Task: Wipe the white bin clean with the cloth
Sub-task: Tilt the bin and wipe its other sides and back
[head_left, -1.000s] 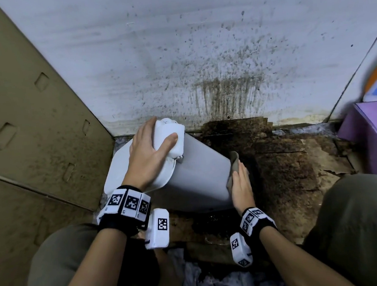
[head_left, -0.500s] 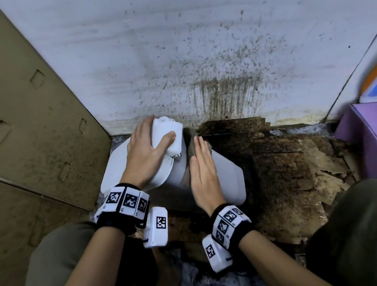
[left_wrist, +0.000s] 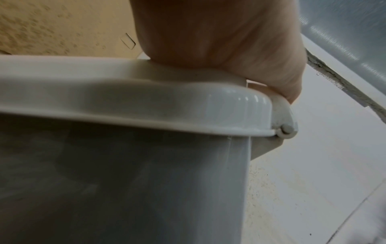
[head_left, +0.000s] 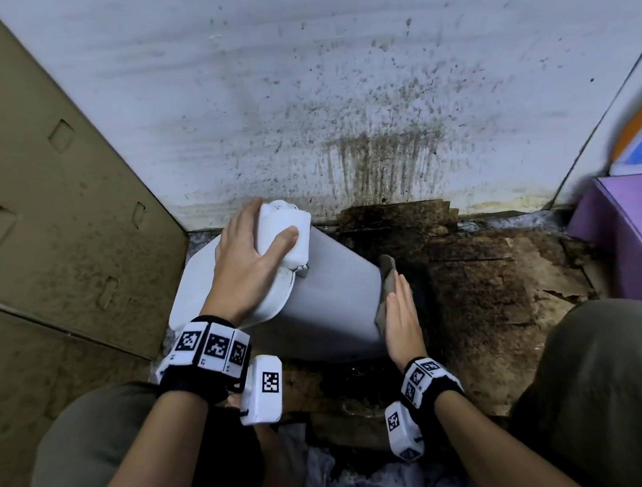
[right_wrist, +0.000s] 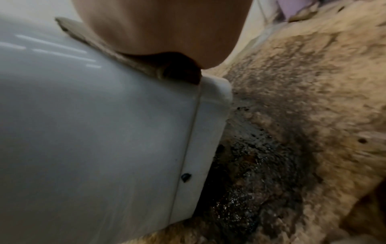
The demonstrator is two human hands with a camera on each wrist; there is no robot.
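on one bin (head_left: 336,300): two hands, one cloth (head_left: 387,288).

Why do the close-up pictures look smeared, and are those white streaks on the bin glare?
Right wrist view: the dirty floor is streaked with motion blur, and the short white bars on the bin look like reflected light. Left wrist view: soft focus, the bin's side in dark shadow under the lid, with small highlights at the lid's corner. Head view: sharp, though straight edges bend towards the corners.

The white bin (head_left: 328,301) lay tilted on its side, lid (head_left: 206,276) closed. The brown-grey cloth (head_left: 387,292) was flat against its bottom end.
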